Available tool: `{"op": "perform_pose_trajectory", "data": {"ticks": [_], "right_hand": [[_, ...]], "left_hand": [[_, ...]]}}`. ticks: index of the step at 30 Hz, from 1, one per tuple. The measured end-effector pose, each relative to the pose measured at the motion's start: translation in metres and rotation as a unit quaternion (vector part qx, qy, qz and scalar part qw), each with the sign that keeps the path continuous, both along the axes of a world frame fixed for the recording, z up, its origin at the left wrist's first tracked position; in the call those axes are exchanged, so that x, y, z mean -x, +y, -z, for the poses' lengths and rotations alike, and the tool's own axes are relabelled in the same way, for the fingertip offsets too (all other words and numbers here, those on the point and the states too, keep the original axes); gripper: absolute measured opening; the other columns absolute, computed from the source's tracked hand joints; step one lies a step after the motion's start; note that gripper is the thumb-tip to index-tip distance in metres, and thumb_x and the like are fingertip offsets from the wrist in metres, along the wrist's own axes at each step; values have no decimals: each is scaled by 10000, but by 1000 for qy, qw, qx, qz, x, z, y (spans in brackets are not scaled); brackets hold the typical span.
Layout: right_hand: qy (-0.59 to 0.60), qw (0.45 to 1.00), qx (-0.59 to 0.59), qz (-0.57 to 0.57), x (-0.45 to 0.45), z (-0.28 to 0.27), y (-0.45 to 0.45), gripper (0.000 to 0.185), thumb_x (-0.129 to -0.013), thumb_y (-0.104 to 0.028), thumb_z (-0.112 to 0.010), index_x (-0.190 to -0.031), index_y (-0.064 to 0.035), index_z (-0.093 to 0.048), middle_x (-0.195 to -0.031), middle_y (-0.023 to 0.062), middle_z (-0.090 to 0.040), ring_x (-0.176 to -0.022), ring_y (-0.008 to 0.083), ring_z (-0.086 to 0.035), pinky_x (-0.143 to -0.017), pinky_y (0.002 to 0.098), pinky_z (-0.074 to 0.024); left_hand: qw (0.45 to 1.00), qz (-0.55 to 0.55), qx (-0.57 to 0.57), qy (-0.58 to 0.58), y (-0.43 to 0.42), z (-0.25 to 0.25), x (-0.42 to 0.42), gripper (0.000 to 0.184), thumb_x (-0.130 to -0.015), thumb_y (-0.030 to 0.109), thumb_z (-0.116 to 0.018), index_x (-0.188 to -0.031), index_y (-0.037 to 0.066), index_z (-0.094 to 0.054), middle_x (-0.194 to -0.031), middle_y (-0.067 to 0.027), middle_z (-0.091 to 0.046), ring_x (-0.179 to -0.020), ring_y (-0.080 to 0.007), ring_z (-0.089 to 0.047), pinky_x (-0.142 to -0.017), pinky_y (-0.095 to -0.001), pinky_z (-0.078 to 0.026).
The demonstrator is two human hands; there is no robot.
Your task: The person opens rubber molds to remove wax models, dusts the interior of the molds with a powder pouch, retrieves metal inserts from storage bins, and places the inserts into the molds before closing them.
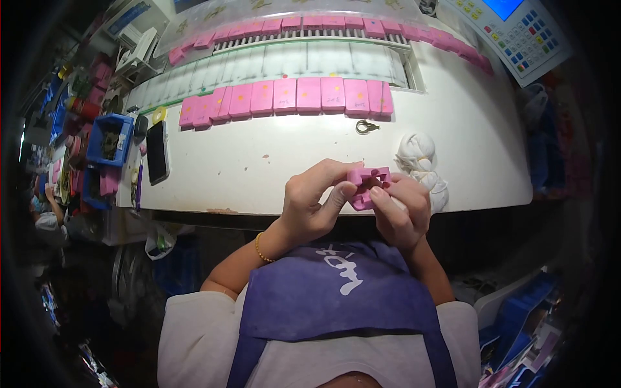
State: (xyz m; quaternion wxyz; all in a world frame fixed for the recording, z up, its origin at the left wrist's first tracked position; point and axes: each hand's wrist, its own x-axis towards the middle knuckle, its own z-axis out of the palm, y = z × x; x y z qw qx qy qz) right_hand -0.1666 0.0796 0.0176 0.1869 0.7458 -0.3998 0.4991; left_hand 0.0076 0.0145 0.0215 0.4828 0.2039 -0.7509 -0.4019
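Note:
Both hands are raised at the front edge of the table, working on one pink rubber mold (pixel 362 176). The mold is bent open, and a dark gap shows in its middle. My left hand (pixel 317 197) pinches its left side between thumb and fingers. On the other side, my right hand (pixel 406 210) grips the right part, its thumb and fingertips at the gap. Whatever lies inside the gap is too small to make out. Just beyond my right hand rests a bundle of white cloth (pixel 417 155), partly hidden by that hand.
A row of pink molds (pixel 284 96) with handwriting lies across the table (pixel 239 174). Behind it are a pale panel (pixel 259 64) and more pink blocks. A phone (pixel 157 152) lies left, a small metal clip (pixel 367 127) ahead, blue bins (pixel 108 139) far left, a keypad machine (pixel 517 42) upper right.

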Motion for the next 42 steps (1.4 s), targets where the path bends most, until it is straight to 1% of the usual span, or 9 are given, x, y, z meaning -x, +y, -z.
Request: {"op": "perform_pose_trajectory", "data": {"ticks": [5,10,19,23,27,30,31,35,42], "right_hand": [[-112,982,-151,-33,-1,-12,0,428,-725,-7,-802,-1133,-32,-678,-1106,131,-576,-884,235,-633,-785,343,-566],[-297,871,-369,-129,-1,-19,3,402,-762,-65,-808,-1139,-28,-675,-983,103,-634,-856,193,-630,-786,301,-494],[-391,779,-460,-170,4,-9,3,298,-845,-133,-761,-1100,-9,-670,-920,92,-649,-849,184,-617,-757,307,-493],[-177,903,-392,-12,6,-4,0,263,-866,-134,-718,-1093,-12,-666,-944,121,-655,-881,274,-596,-793,381,-469],[-133,919,-370,17,17,17,2,168,-847,-53,-699,-1006,-7,-670,-933,122,-656,-886,297,-587,-798,391,-464],[-129,937,-320,50,19,34,3,131,-839,-24,-695,-967,-6,-677,-931,124,-658,-886,301,-596,-794,387,-477],[-129,939,-315,56,19,36,3,120,-839,-20,-694,-957,-6,-677,-931,124,-659,-884,302,-599,-792,387,-481],[-125,943,-303,64,21,43,1,94,-840,-15,-693,-931,-5,-674,-932,123,-663,-877,306,-606,-787,392,-487],[-109,946,-298,67,18,43,-1,93,-844,-25,-698,-930,-5,-671,-935,120,-664,-872,308,-604,-784,397,-482]], "left_hand": [[996,44,-73,17,4,-1,-2,279,-900,126,-699,-1141,1,-634,-885,-102,-638,-720,-171,-631,-652,-284,-528],[995,44,-90,-1,7,6,-5,288,-879,84,-715,-1140,9,-621,-877,-96,-621,-686,-152,-575,-609,-281,-477],[990,55,-117,-57,0,5,-9,294,-879,51,-693,-1152,-7,-602,-965,-129,-673,-816,-201,-679,-745,-289,-529],[974,-48,-197,-101,-12,17,-35,299,-921,114,-653,-1190,-10,-605,-1030,-148,-688,-858,-199,-694,-760,-307,-545],[926,-211,-250,-189,-36,16,-79,342,-949,207,-616,-1217,-4,-613,-1030,-172,-677,-892,-253,-674,-796,-366,-533],[858,-337,-24,-388,-44,30,-102,410,-933,203,-626,-1277,-13,-571,-1081,-169,-642,-973,-298,-610,-869,-398,-494],[848,-368,-1,-381,-40,29,-102,511,-857,220,-699,-1296,0,-558,-1097,-192,-606,-1008,-368,-549,-920,-440,-452],[839,-361,-26,-406,-26,22,-101,615,-753,247,-794,-1271,2,-571,-1100,-182,-618,-1009,-363,-575,-907,-436,-469],[884,-383,-2,-269,-99,4,-82,492,-779,264,-771,-1160,-5,-617,-1052,-187,-657,-997,-359,-623,-890,-429,-492]]}}
